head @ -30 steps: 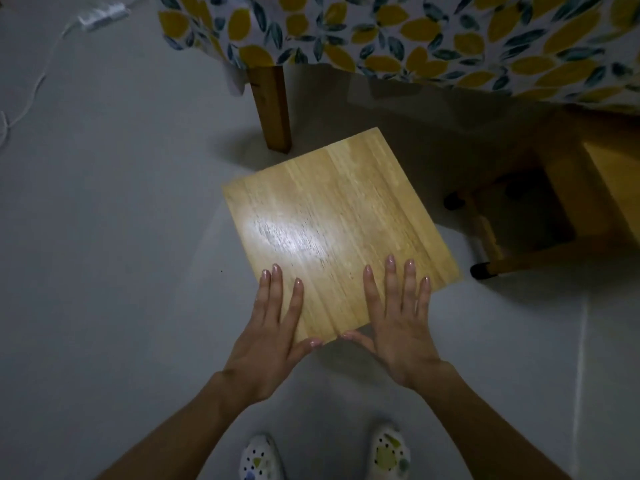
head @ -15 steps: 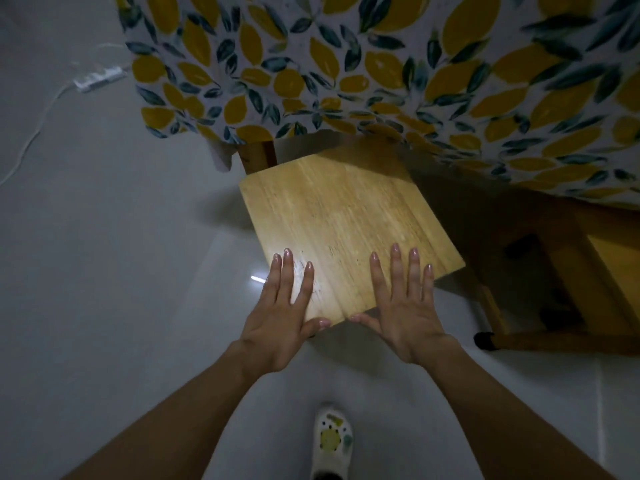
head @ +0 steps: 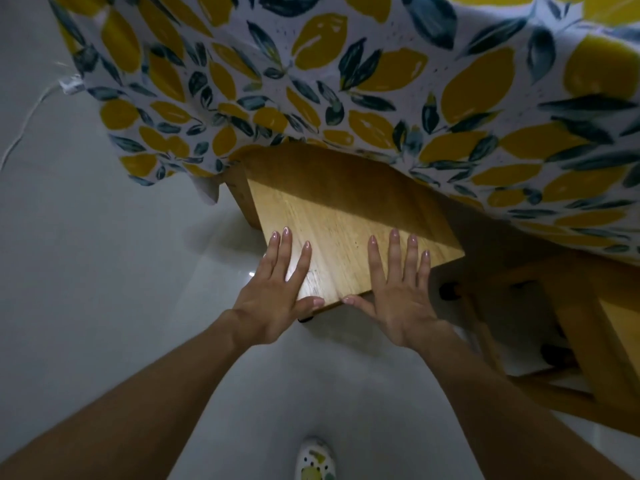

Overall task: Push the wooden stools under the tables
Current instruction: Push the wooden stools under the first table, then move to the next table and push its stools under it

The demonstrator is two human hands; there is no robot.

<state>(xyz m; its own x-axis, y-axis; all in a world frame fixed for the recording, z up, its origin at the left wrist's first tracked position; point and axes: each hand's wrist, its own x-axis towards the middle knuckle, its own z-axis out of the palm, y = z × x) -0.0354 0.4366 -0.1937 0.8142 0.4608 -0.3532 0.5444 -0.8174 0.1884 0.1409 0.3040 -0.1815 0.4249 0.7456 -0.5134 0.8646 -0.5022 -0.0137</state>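
two hands lie flat on the wooden stool [head: 346, 237], palms down, fingers extended and spread. i see the left hand [head: 277, 296] at the seat's near left corner, thumb hooked along the near edge. the right hand [head: 401, 292] lies at the near right part of the seat, thumb also at the near edge. neither hand closes around anything; both press open against the seat top.

the stool's far half sits beneath the lemon-print tablecloth [head: 346, 81], in shadow. its near half projects out over the grey floor [head: 104, 271]. the table leg [head: 242, 199] stands just beside the seat's left edge. a second stool [head: 588, 341] lies at the right, partly under the cloth. one patterned shoe [head: 315, 460] shows at the bottom edge. a white cable [head: 27, 123] runs along the floor at far left.
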